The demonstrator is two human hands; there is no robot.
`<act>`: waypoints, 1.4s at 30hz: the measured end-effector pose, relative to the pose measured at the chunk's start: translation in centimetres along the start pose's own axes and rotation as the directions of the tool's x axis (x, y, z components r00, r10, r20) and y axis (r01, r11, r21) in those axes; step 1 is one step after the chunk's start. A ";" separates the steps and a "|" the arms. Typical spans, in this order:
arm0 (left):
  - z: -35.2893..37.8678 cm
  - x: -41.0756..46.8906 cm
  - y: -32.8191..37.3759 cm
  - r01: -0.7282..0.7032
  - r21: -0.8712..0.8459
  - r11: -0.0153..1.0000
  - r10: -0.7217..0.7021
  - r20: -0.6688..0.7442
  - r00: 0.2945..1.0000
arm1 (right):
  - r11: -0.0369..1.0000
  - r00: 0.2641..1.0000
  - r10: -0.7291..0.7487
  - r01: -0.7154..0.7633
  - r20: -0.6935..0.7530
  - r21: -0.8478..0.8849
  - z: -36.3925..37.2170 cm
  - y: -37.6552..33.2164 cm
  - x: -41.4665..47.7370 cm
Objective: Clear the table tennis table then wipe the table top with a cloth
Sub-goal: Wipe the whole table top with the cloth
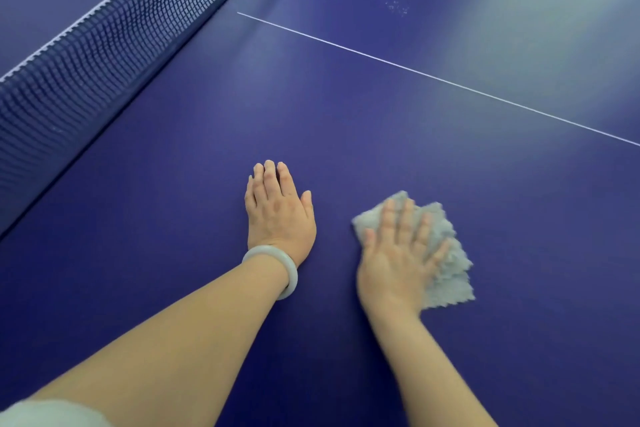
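Right fingers (403,218) are straight and slightly spread, pressed flat on the grey cloth (450,270); we see no curl round it. The right hand (398,263) is motion-blurred. The cloth is rumpled and lies flat on the blue surface (173,218), sticking out past the fingertips and past the hand's right side.

Left fingers (270,177) are straight and close together, palm down, touching the bare surface. The left hand (278,215) sits just beside the cloth, to its left, not touching it. We note a pale bangle (277,265) on the left wrist and a light sleeve (45,414) at bottom left.

Both hands and the cloth lie on the near side of the white centre line (433,78), well apart from the far edge of the surface. The net (86,55) runs diagonally at upper left. Beyond the line, faint white specks (394,3) mark the surface.
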State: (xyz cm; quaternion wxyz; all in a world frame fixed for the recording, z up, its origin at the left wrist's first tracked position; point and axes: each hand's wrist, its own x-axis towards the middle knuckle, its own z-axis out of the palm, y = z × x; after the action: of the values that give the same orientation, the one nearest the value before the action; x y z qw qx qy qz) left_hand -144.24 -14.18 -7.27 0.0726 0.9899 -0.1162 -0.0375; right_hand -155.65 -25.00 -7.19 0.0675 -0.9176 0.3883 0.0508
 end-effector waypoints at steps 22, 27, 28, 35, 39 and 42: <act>-1.8 -6.3 -12.9 -0.003 0.080 0.997 0.004 -0.012 1.000 | 0.710 0.712 -0.700 0.702 0.058 -0.048 0.4 -8.7 0.4; -2.2 -6.3 -12.7 0.003 0.098 0.995 -0.004 0.013 1.000 | 0.973 0.972 -0.231 0.230 0.046 0.017 -1.3 -10.5 12.1; -2.2 -6.3 -12.8 0.002 0.105 0.994 -0.003 0.017 1.000 | 0.982 0.980 -0.187 0.185 0.061 0.036 -1.6 -12.1 13.3; -2.4 -6.2 -12.8 -0.006 0.105 0.994 0.002 0.041 0.999 | 0.619 0.617 -0.780 0.785 0.102 -0.014 -0.3 -15.5 4.8; -2.3 -6.1 -12.7 -0.010 0.119 0.993 0.004 0.057 0.998 | 0.515 0.508 -0.845 0.857 0.166 -0.001 -0.4 -6.9 0.0; -2.1 -6.2 -12.8 -0.004 0.119 0.993 -0.003 0.061 0.998 | 0.737 0.736 -0.662 0.674 0.139 -0.057 -1.4 -2.8 2.1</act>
State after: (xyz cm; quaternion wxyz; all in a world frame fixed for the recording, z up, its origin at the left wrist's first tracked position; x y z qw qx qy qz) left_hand -147.21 -0.09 -6.79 0.0101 0.9908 -0.1206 -0.0608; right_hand -152.10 -24.77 -5.83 0.0549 -0.9938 0.0254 0.0934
